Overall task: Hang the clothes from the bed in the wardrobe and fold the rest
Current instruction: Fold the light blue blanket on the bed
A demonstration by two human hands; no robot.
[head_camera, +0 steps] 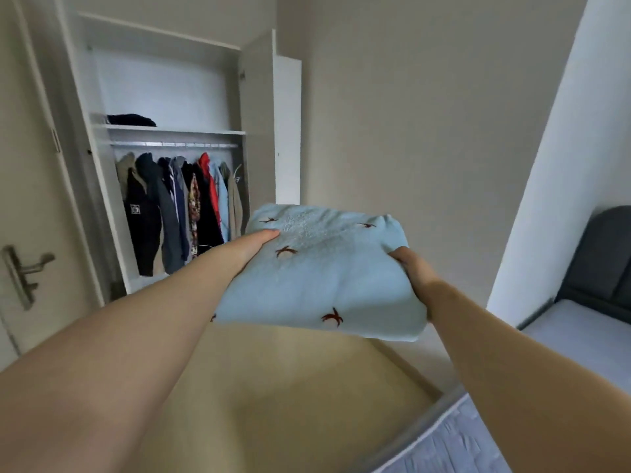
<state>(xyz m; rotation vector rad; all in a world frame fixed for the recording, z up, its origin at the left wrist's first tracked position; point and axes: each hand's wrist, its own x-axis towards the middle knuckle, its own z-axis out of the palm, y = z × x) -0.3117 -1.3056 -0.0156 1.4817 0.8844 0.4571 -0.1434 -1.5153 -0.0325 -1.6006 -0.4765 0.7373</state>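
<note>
Thumbs on top, other fingers tucked underneath so can't tell their spread: left hand (pixel 251 245) and right hand (pixel 415 273) grip the 2 sides of the folded blue garment (pixel 327 274), held mid-air in front of the open wardrobe (pixel 177 130).

Fluffy matt cloth: the folded blue garment (pixel 321 271); smooth matt white wardrobe (pixel 170 90); brushed metal door handle (pixel 25 271)
</note>
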